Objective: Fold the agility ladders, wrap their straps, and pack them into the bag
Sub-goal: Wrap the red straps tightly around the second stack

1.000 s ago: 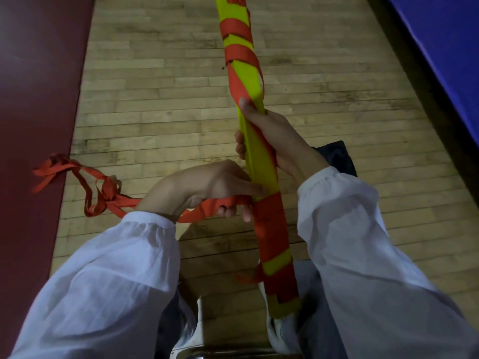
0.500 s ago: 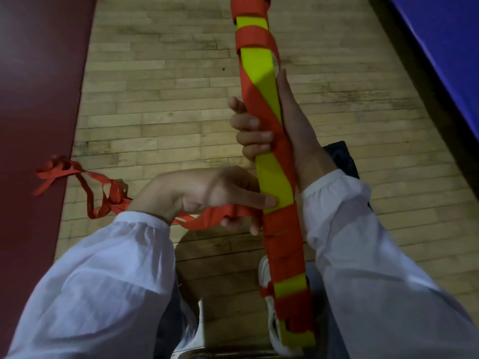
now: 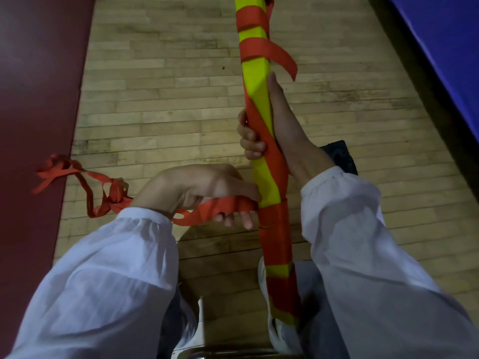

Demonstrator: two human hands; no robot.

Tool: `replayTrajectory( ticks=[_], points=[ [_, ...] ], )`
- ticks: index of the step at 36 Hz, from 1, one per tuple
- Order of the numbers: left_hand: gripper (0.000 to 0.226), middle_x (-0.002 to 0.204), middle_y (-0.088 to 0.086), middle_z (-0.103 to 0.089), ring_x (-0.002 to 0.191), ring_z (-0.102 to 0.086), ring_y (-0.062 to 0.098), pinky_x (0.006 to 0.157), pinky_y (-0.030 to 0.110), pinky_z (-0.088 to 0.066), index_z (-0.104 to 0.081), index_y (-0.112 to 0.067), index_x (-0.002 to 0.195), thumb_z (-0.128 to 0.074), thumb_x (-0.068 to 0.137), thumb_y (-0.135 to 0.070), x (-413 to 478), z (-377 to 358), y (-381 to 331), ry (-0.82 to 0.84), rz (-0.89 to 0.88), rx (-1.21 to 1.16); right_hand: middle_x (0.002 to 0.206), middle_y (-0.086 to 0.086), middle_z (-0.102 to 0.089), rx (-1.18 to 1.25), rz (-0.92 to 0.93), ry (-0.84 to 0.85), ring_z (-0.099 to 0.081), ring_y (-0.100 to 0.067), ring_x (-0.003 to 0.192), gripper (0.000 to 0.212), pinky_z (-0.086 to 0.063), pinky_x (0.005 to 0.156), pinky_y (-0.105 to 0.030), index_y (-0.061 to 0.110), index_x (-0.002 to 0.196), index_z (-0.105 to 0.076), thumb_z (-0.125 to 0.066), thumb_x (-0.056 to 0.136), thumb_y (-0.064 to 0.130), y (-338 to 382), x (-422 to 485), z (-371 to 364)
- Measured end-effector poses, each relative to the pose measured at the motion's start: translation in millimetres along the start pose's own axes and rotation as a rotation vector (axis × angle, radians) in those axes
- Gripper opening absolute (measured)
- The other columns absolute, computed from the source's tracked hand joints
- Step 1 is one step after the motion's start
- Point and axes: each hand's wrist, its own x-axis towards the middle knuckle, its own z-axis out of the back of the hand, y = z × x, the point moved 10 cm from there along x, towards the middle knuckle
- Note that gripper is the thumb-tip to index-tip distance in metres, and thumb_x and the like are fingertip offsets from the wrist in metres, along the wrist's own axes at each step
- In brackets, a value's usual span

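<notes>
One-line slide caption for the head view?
Right hand grips the yellow ladder bundle; left hand holds the orange strap against it.

Pale wooden floor [image 3: 160, 99] fills the middle here, narrow boards running across, scuffed and dimly lit. Left of the floor sits a dark red surface [image 3: 39, 99]. Right of the floor, a dark strip [image 3: 422, 73] borders a blue mat [image 3: 445, 35].

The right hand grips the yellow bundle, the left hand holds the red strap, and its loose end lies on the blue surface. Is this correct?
No. The head view shows the loose end on the dark red floor, not the blue surface. The right hand grips the bundle and the left hand holds the strap.
</notes>
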Motion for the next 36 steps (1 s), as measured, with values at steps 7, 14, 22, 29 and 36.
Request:
replayTrajectory(
  ticks=[7,14,22,29,36],
  points=[
    [0.050,0.098,0.013,-0.074,0.060,-0.065,0.020,0.060,0.034,-0.054,-0.070,-0.011,0.103,-0.065,0.082,-0.056,1.8,7.0,3.7,-0.096,0.031,0.041,0.053,-0.004,-0.043,-0.196,0.063,-0.196,-0.035,-0.013,0.037,0.071,-0.031,0.039,-0.021,0.012,0.071,-0.049,-0.025,0.089,0.076,-0.5,1.9,11.7],
    [0.057,0.094,0.017,-0.074,0.046,-0.052,0.014,0.047,0.024,-0.044,-0.070,0.001,0.099,-0.062,0.085,-0.054,-3.3,-2.1,-16.2,-0.156,0.020,-0.016,0.055,-0.003,-0.047,-0.296,0.125,-0.404,-0.040,-0.013,0.040,0.069,-0.037,0.041,-0.022,0.010,0.077,-0.050,-0.029,0.089,0.075,0.8,-2.8,30.8],
    [0.046,0.075,0.005,-0.075,0.042,-0.047,0.012,0.051,0.023,-0.042,-0.072,-0.009,0.074,-0.062,0.084,-0.053,-15.2,2.2,-24.5,-0.198,-0.009,-0.022,0.061,-0.005,-0.052,-0.217,0.093,-0.275,-0.049,-0.015,0.047,0.069,-0.043,0.049,-0.027,0.011,0.079,-0.050,-0.025,0.089,0.075,2.4,1.9,27.0],
    [0.038,0.083,0.007,-0.075,0.047,-0.050,0.010,0.047,0.021,-0.041,-0.073,-0.011,0.086,-0.062,0.085,-0.048,-20.9,-3.5,-40.1,-0.124,-0.127,-0.182,0.104,-0.007,-0.064,0.124,0.092,-0.144,-0.065,-0.023,0.096,0.060,-0.054,0.077,-0.034,0.012,0.088,-0.062,-0.034,0.094,0.064,8.6,-1.6,16.8],
    [0.034,0.085,0.007,-0.073,0.048,-0.054,0.008,0.044,0.016,-0.044,-0.069,-0.010,0.090,-0.060,0.086,-0.042,-21.1,-10.4,-40.8,-0.035,-0.152,-0.254,0.094,-0.005,-0.071,0.315,-0.029,0.076,-0.065,-0.007,0.060,0.032,-0.050,0.045,-0.017,0.015,0.084,-0.051,-0.050,0.087,0.047,3.1,-8.4,-4.2]
  ],
)
